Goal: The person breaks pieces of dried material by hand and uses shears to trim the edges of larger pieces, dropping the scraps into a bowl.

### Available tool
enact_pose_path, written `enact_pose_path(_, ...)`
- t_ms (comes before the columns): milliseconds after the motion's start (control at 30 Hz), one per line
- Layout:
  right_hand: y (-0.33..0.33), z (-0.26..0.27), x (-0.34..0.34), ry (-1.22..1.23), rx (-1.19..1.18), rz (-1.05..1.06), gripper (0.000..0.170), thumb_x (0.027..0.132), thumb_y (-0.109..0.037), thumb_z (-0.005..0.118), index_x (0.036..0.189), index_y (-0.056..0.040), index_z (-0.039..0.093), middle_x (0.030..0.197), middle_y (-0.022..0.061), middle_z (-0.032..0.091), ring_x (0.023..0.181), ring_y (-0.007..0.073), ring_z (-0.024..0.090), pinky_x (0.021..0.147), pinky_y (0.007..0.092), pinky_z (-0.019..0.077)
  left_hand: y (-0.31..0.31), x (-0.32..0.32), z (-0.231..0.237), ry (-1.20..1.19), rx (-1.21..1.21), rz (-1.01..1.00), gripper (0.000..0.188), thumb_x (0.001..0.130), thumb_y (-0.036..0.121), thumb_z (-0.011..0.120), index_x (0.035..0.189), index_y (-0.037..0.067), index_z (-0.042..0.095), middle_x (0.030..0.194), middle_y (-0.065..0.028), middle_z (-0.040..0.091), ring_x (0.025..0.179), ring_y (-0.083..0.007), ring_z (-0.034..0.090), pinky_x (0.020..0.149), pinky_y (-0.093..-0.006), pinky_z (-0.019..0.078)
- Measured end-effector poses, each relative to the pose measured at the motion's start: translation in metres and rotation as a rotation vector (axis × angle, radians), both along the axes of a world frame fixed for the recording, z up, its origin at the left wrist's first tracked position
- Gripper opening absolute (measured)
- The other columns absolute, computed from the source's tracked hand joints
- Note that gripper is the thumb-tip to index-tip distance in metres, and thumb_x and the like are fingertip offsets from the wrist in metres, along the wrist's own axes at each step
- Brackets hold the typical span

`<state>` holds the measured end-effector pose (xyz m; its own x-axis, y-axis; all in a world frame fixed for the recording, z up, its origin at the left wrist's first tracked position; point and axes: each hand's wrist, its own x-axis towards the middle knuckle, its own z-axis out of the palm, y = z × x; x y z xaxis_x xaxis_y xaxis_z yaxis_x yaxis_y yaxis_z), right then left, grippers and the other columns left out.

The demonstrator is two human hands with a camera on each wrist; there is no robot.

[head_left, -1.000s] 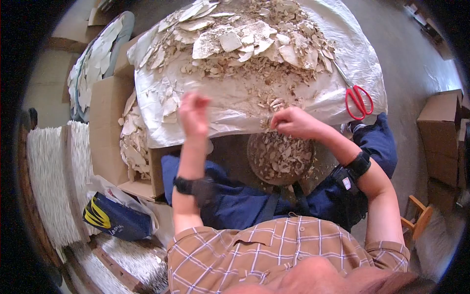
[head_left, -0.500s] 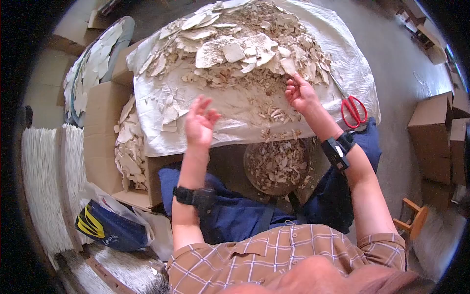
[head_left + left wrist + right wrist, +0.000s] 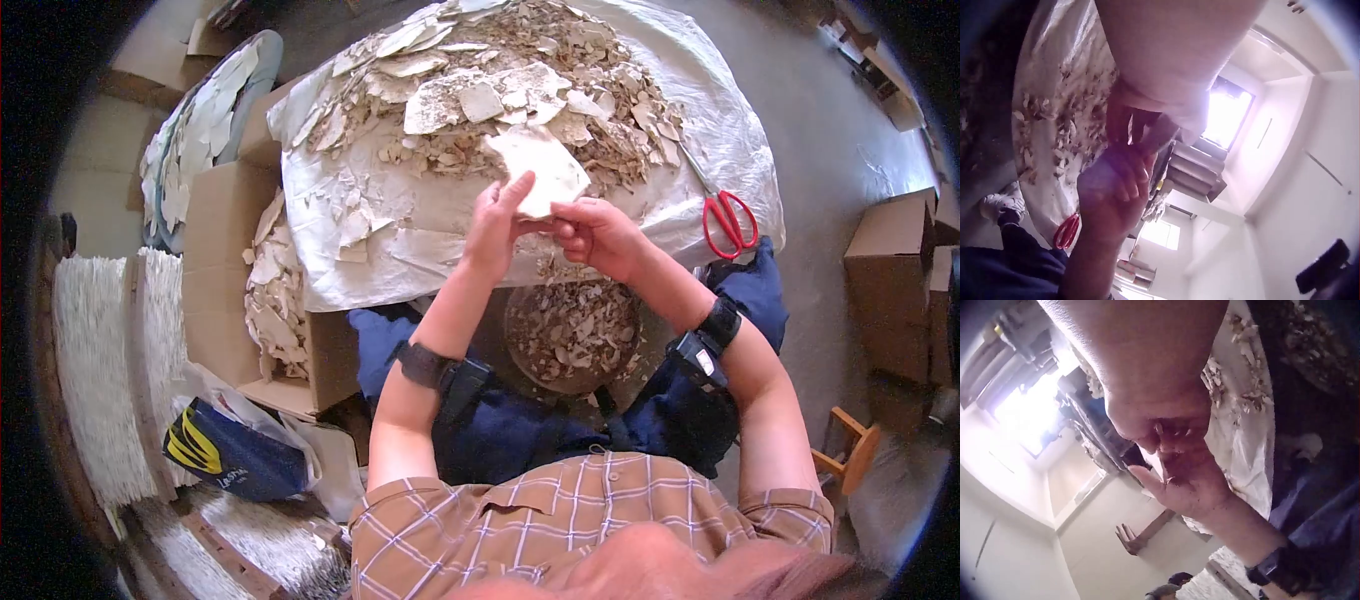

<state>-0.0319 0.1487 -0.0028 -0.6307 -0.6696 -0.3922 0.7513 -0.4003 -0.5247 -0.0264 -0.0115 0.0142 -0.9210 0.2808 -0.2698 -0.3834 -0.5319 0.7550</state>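
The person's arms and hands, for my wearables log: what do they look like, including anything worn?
The left hand and right hand are ungloved. The short left sleeve and right sleeve are brown with a pale check. Each forearm wears a black strap with a dark, boxy device; the right one shows a white patch.

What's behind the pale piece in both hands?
Past the pale piece, a heap of broken pieces lies on a white sheet. Whatever the piece covers cannot be seen.
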Motion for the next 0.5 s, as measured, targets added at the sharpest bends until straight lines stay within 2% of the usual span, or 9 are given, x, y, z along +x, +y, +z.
enact_pose_path(33,-0.001,-0.001,-0.001,0.094,0.033,0.031,0.015,0.085,-0.023,0.053,0.079,-0.0097,0.051,0.060,-0.0033,0.049,0.050,0.0053,0.043,0.042,0.0195,0.0336,0.002,-0.001,-0.005,0.050,-0.171,0.095,0.034,0.083,0.025,0.053,0.107,0.001,0.049,0.096,-0.0088,0.059,0.081,-0.0179,0.059,0.068,-0.0303,0.0504)
enact_pose_path(67,-0.001,-0.001,-0.001,0.091,0.031,0.025,0.015,0.085,-0.023,0.053,0.079,-0.0097,0.051,0.060,-0.0033,0.049,0.050,0.0053,0.043,0.042,0.0195,0.0336,0.004,-0.003,-0.009,0.102,-0.341,0.190,0.031,0.083,0.019,0.054,0.108,0.002,0.049,0.099,-0.0081,0.058,0.083,-0.0182,0.060,0.069,-0.0307,0.0513)
enact_pose_path(100,-0.002,0.001,-0.002,0.105,0.120,-0.021,0.015,0.085,-0.024,0.052,0.081,-0.0095,0.052,0.062,-0.0027,0.051,0.051,0.0058,0.045,0.044,0.0201,0.0362,0.004,-0.006,-0.009,0.085,-0.256,0.223,0.027,0.078,0.007,0.056,0.104,0.001,0.050,0.097,-0.0084,0.058,0.083,-0.0176,0.059,0.067,-0.0300,0.0520)
enact_pose_path(200,-0.001,0.005,-0.004,0.066,0.264,-0.152,0.019,0.086,-0.027,0.050,0.086,-0.0088,0.054,0.067,-0.0011,0.055,0.053,0.0068,0.049,0.047,0.0215,0.0406,0.003,-0.011,-0.006,0.079,-0.199,0.313,0.028,0.079,0.009,0.057,0.104,0.001,0.049,0.097,-0.0093,0.058,0.082,-0.0183,0.060,0.067,-0.0304,0.0524)
enact_pose_path(267,0.000,0.005,-0.007,0.016,0.318,-0.238,0.021,0.087,-0.029,0.049,0.088,-0.0084,0.055,0.069,-0.0001,0.056,0.055,0.0073,0.051,0.048,0.0223,0.0425,-0.003,-0.012,-0.001,0.050,-0.177,0.294,0.031,0.078,0.008,0.057,0.106,0.000,0.048,0.098,-0.0101,0.058,0.082,-0.0191,0.060,0.068,-0.0312,0.0526)
enact_pose_path(333,0.001,0.006,-0.011,0.150,0.485,-0.392,0.029,0.087,-0.033,0.047,0.090,-0.0064,0.056,0.071,0.0014,0.055,0.054,0.0091,0.051,0.046,0.0217,0.0411,-0.012,-0.013,0.002,0.059,-0.167,0.149,0.034,0.076,0.006,0.058,0.108,-0.001,0.048,0.097,-0.0099,0.059,0.083,-0.0187,0.061,0.071,-0.0302,0.0518)
enact_pose_path(433,0.011,0.011,-0.019,0.274,0.514,-0.403,0.030,0.088,-0.034,0.046,0.092,-0.0065,0.058,0.074,0.0014,0.057,0.059,0.0098,0.053,0.054,0.0222,0.0435,-0.022,-0.011,0.004,0.120,-0.275,0.000,0.034,0.074,0.005,0.062,0.105,-0.004,0.051,0.094,-0.0087,0.060,0.079,-0.0141,0.060,0.069,-0.0226,0.0490)
enact_pose_path(467,0.014,0.012,-0.020,0.344,0.513,-0.395,0.031,0.088,-0.034,0.046,0.091,-0.0061,0.058,0.075,0.0017,0.058,0.060,0.0098,0.054,0.056,0.0223,0.0439,-0.025,-0.009,0.003,0.117,-0.274,-0.006,0.034,0.074,0.005,0.062,0.105,-0.004,0.051,0.094,-0.0087,0.060,0.079,-0.0141,0.060,0.069,-0.0226,0.0490)
enact_pose_path(500,0.017,0.011,-0.021,0.379,0.483,-0.357,0.027,0.086,-0.031,0.051,0.092,-0.0053,0.059,0.076,0.0016,0.059,0.062,0.0094,0.054,0.060,0.0226,0.0440,-0.027,-0.007,0.005,0.136,-0.292,-0.094,0.033,0.074,0.005,0.062,0.104,-0.004,0.053,0.093,-0.0081,0.060,0.078,-0.0127,0.059,0.069,-0.0222,0.0483)
